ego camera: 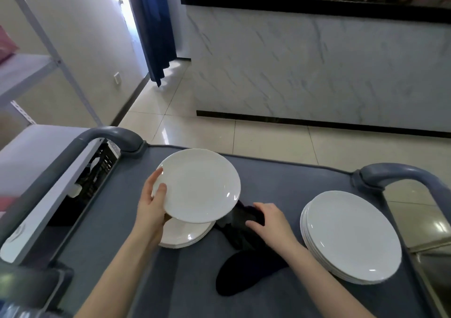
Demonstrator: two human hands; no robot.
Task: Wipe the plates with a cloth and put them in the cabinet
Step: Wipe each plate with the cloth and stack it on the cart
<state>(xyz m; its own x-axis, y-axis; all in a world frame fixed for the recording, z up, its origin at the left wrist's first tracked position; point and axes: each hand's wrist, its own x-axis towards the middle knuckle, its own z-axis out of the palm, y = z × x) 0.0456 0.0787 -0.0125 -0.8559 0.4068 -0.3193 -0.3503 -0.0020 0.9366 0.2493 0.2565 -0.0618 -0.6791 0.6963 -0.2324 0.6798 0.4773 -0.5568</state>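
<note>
My left hand (151, 205) grips the near-left rim of a white plate (200, 185), held tilted above a small stack of white plates (188, 234) on the grey cart top (127, 220). My right hand (271, 222) is curled on a dark cloth (244, 261) that lies crumpled on the cart between the two stacks. A taller stack of white plates (351, 237) stands on the right side of the cart.
The cart has rounded grey handles at the far left (114, 134) and far right (400, 173). A white metal shelf unit (22, 73) stands to the left. A marble-fronted counter (317, 68) is across the tiled floor, with a blue curtain (153, 24) beside it.
</note>
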